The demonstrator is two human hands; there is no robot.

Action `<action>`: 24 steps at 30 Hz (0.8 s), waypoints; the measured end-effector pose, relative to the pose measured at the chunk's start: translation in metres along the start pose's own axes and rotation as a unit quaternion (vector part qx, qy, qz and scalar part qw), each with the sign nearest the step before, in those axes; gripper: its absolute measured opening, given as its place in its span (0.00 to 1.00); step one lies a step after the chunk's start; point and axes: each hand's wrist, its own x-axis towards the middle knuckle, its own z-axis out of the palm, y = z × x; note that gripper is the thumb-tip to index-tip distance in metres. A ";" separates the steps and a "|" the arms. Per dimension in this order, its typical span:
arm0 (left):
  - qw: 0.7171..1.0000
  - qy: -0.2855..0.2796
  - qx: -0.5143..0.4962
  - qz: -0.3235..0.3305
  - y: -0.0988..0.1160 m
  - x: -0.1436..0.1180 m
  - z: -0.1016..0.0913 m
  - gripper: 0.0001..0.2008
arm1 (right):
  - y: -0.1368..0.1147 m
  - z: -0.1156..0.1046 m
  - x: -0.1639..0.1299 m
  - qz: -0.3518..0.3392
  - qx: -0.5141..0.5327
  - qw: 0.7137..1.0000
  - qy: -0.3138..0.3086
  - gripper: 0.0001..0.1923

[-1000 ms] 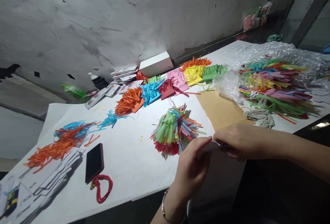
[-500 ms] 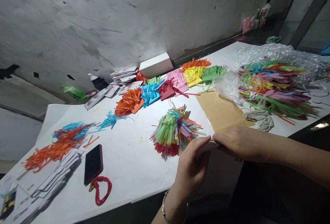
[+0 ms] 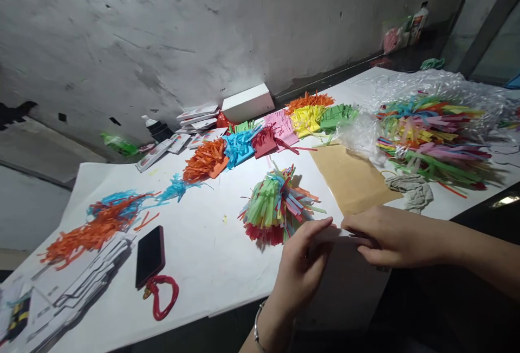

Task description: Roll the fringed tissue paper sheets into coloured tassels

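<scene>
My left hand (image 3: 303, 266) and my right hand (image 3: 390, 236) meet at the front edge of the white table sheet (image 3: 203, 255). Their fingertips pinch a small pale strip (image 3: 340, 232) between them; what it is made of I cannot tell. A multicoloured paper tassel (image 3: 278, 207) lies just behind my left hand, close to its fingertips. A brown paper sheet (image 3: 351, 177) lies behind my right hand. A bracelet sits on my left wrist.
A clear plastic bag of coloured paper strips (image 3: 430, 125) and a grey cloth (image 3: 410, 190) lie at the right. Fringed coloured papers (image 3: 264, 136) and a white box (image 3: 246, 101) line the back. At left are a phone (image 3: 150, 255) with a red cord, orange fringe (image 3: 93, 231) and stacked cards.
Both hands have stayed together at the table edge, with my right hand shifting slightly right and down. The view moved a little.
</scene>
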 end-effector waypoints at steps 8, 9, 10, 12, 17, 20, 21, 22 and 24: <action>1.000 -0.010 0.002 -0.027 0.002 0.002 0.002 0.26 | 0.002 0.005 0.001 0.039 -0.058 0.997 0.021 0.08; 0.999 -0.013 0.002 -0.032 0.002 0.003 0.002 0.26 | 0.003 0.006 0.002 0.042 -0.064 0.997 0.021 0.07; 0.999 -0.015 0.003 -0.038 0.002 0.003 0.001 0.26 | 0.004 0.007 0.002 0.044 -0.068 0.997 0.021 0.07; 0.999 -0.015 0.000 -0.045 0.003 0.003 0.001 0.25 | 0.006 0.009 0.003 0.045 -0.070 0.996 0.018 0.07; 0.998 -0.013 -0.023 -0.061 0.003 0.003 0.001 0.24 | 0.007 0.006 0.003 0.035 -0.043 0.998 0.003 0.07; 0.997 -0.023 -0.027 -0.067 0.002 0.004 0.002 0.25 | 0.008 0.004 0.003 0.021 -0.028 0.999 -0.005 0.08; 0.997 -0.026 -0.026 -0.067 0.001 0.004 0.002 0.26 | 0.008 0.004 0.003 0.019 -0.025 1.000 -0.003 0.08; 0.997 -0.029 -0.025 -0.065 0.000 0.003 0.002 0.26 | 0.008 0.005 0.003 0.021 -0.021 1.000 0.000 0.09; 0.998 -0.034 -0.020 -0.048 -0.002 0.002 0.003 0.27 | 0.008 0.005 0.004 0.024 -0.009 1.000 0.006 0.09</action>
